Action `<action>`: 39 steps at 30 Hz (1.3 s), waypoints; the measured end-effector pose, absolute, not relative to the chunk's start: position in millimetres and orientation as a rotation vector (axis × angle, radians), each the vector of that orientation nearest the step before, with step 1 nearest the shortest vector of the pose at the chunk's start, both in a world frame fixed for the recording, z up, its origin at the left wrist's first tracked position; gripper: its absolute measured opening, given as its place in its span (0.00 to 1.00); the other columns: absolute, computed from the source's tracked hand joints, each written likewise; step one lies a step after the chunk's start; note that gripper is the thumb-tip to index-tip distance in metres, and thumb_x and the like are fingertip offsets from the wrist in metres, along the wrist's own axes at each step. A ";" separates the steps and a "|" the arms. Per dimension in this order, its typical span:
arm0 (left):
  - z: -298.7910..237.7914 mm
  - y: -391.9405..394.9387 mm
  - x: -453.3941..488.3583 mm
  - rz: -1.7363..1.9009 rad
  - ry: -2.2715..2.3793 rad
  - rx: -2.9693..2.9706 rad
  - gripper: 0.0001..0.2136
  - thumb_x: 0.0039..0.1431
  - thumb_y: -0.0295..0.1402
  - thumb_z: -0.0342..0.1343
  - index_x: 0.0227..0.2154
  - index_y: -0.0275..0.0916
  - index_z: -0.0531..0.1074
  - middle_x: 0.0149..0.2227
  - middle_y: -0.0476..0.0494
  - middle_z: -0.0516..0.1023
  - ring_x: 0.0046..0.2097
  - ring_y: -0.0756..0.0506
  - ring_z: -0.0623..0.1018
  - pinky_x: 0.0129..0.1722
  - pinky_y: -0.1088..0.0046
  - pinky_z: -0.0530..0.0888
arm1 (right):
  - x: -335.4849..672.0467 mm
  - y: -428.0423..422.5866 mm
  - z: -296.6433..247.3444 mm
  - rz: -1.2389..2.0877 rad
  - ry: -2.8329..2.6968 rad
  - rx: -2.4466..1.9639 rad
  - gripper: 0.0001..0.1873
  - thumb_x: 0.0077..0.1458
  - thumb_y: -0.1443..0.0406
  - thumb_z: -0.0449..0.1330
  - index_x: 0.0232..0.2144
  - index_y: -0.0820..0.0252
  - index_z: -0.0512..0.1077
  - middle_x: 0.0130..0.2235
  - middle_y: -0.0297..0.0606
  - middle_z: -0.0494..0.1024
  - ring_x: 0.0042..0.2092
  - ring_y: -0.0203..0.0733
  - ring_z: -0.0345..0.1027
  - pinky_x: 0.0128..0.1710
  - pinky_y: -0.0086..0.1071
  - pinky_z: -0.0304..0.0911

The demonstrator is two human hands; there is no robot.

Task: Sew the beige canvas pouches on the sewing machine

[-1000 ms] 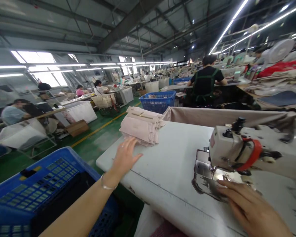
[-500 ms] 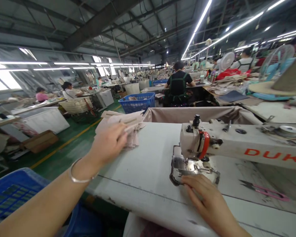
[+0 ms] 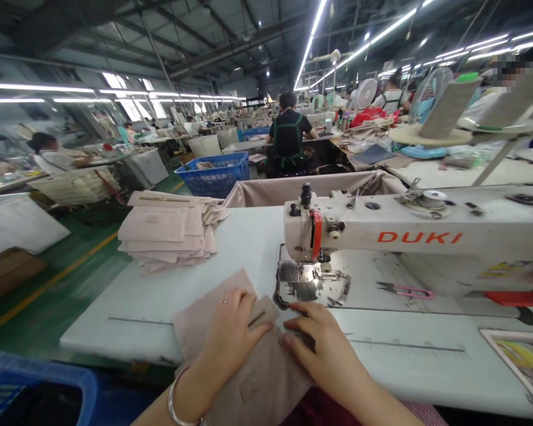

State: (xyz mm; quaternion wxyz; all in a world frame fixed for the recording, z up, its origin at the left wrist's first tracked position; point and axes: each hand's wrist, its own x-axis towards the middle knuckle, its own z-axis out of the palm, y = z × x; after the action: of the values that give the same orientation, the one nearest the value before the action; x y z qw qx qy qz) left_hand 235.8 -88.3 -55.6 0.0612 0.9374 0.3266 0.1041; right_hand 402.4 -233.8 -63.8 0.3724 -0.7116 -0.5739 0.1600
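Note:
A pinkish-beige fabric piece (image 3: 204, 307) with a narrow dark slot lies slanted over the table's near edge, its lower part hanging toward me. My left hand (image 3: 233, 325), wearing a ring and a bangle, is closed on its upper part, thumb beside the slot. At the fabric's right edge is my right hand (image 3: 322, 337), its fingers bent and apart; whether its fingertips hold the cloth is unclear. Just beyond the right hand stands a white sewing machine (image 3: 408, 219) with a worn metal needle plate (image 3: 311, 281). A stack of similar fabric pieces (image 3: 164, 228) sits at the table's far left.
Pink-handled thread snips (image 3: 406, 290) lie under the machine arm. A cloth-lined bin (image 3: 266, 190) adjoins the table's far side. Blue baskets stand at lower left (image 3: 77, 378) and beyond the table (image 3: 213, 174). A person in black (image 3: 288, 130) sits ahead, facing away.
My left hand has come from the stack toward me, bringing a fabric piece to the near edge. My right hand has left the needle plate for the cloth's edge. The view has turned right.

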 end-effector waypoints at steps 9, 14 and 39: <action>-17.3 -100.8 239.9 0.239 0.898 2.293 0.07 0.63 0.34 0.53 0.35 0.38 0.74 0.34 0.45 0.76 0.37 0.44 0.74 0.39 0.67 0.69 | 399.1 -236.9 -57.5 0.464 -1.381 -1.750 0.03 0.54 0.68 0.66 0.31 0.55 0.76 0.50 0.39 0.76 0.54 0.49 0.66 0.55 0.46 0.61; 18.7 -102.6 236.3 0.288 0.733 1.582 0.12 0.58 0.38 0.62 0.42 0.37 0.76 0.40 0.43 0.80 0.42 0.43 0.78 0.43 0.69 0.72 | 412.4 -246.3 -20.2 0.533 -1.308 -1.572 0.07 0.60 0.65 0.61 0.28 0.55 0.75 0.52 0.40 0.75 0.54 0.47 0.67 0.54 0.45 0.64; 19.5 -125.5 226.6 0.502 0.780 1.448 0.12 0.55 0.37 0.65 0.41 0.39 0.79 0.37 0.44 0.81 0.40 0.44 0.77 0.40 0.73 0.73 | 409.5 -260.3 25.2 0.579 -1.225 -1.555 0.07 0.49 0.69 0.62 0.22 0.55 0.70 0.29 0.29 0.77 0.31 0.37 0.71 0.32 0.29 0.64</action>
State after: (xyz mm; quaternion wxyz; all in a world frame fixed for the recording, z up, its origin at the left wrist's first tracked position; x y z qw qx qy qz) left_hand 226.6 -125.5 19.5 0.6526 0.6380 0.3439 0.2210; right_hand 409.5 -260.3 25.2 0.5137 -0.6469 -0.5096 0.2407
